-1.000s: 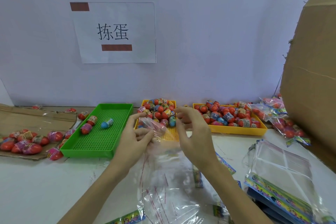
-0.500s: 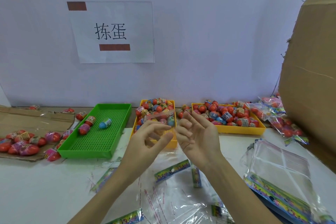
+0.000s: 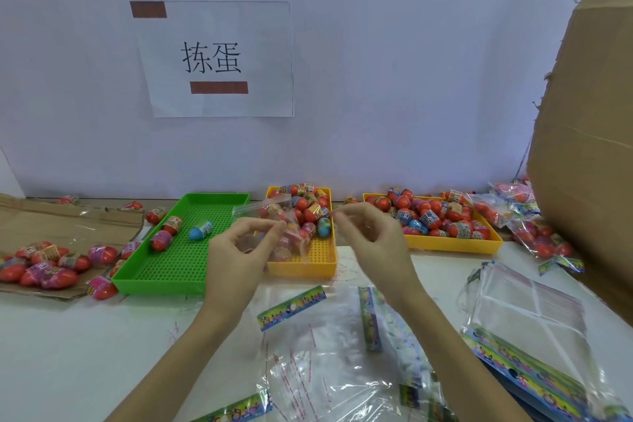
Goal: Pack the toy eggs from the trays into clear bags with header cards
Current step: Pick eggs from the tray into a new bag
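My left hand [image 3: 239, 250] pinches a small clear bag [image 3: 270, 212] between thumb and fingers, holding it above the near end of the middle yellow tray [image 3: 308, 269]. Eggs show through the plastic; I cannot tell whether they are in the bag or in the tray behind it. My right hand [image 3: 371, 236] hovers just right of the bag, thumb and forefinger pinched on something thin that I can barely make out. Red toy eggs [image 3: 308, 212] fill that tray's far end. More eggs [image 3: 431, 216] are heaped in the right yellow tray [image 3: 452, 245].
A green tray [image 3: 178, 260] at left holds a blue egg [image 3: 200, 229] and a few red ones. Filled bags lie on cardboard [image 3: 44, 260] at left and at back right [image 3: 513, 209]. Empty header-card bags [image 3: 524, 329] are stacked at right, loose ones [image 3: 325, 353] in front. A big cardboard box [image 3: 589, 147] stands at right.
My hands, close together half a second ago, have drawn apart. The left now holds the clear bag up over the middle tray and the right has pulled away to the right.
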